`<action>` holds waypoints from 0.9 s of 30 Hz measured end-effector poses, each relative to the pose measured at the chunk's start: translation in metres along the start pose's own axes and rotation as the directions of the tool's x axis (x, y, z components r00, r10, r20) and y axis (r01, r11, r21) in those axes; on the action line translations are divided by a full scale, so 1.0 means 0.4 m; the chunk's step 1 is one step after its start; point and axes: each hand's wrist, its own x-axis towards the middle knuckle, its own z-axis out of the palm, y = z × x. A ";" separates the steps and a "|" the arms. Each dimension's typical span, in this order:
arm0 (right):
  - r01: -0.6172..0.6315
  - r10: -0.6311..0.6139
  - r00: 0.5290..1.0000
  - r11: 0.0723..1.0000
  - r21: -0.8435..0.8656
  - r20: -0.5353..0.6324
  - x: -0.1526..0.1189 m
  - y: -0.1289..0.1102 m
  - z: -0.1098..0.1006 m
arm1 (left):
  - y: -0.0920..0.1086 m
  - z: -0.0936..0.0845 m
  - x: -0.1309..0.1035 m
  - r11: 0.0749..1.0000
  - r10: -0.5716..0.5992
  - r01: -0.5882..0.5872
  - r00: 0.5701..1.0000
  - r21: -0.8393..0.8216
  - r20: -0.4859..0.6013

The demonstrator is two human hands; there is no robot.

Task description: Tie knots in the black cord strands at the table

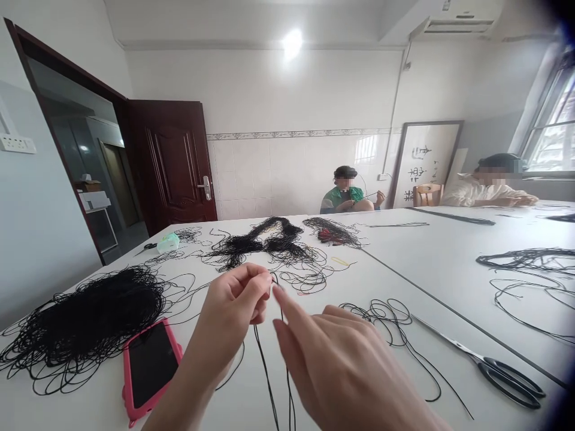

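Black cords (265,371) hang down between my hands over the white table. My left hand (238,296) is closed, its thumb and index finger pinching the cords near their top. Beside it, my right hand (332,353) has its index finger stretched to a small loop of cord at the left fingertips. The right thumb is apart from that index finger, and the other right fingers are partly hidden. Left of my left forearm lies a phone in a pink case (153,365). Loose black cord (390,323) curls on the table beyond my right hand.
A big heap of black cord (103,317) covers the left of the white table (404,275). More cord bundles (278,239) lie ahead. Scissors (494,365) rest at right, a green container (168,242) at far left. Two people sit across the table; a door stands open.
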 end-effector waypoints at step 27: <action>-0.212 0.268 0.955 0.917 0.339 -0.127 0.045 0.081 -0.017 | 0.033 0.005 -0.007 0.724 -0.146 0.151 0.987 -0.674 0.065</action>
